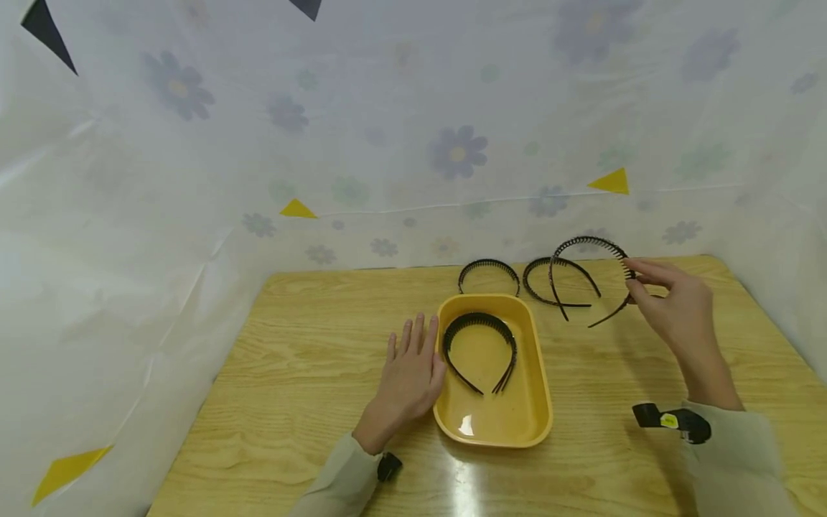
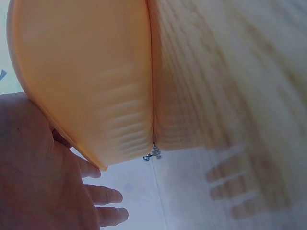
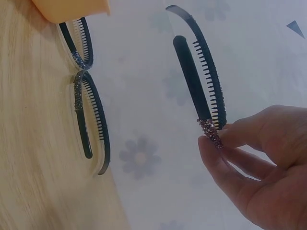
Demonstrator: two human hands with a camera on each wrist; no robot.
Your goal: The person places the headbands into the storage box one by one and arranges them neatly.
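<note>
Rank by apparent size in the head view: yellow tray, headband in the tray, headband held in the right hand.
1. yellow tray, clearly largest.
2. The held headband and the tray headband look about alike; distances differ, so unranked.

No readable text in any view.
Nothing on the yellow tray [image 1: 539, 402], the toothed headbands [image 1: 479, 337] or the wooden table [image 1: 310, 359] carries a legible word, number or brand. The small yellow tag [image 1: 669, 421] on the wrist strap at the lower right of the head view is too small to read; the backdrop [image 1: 413, 143] shows only flowers and triangles.
</note>
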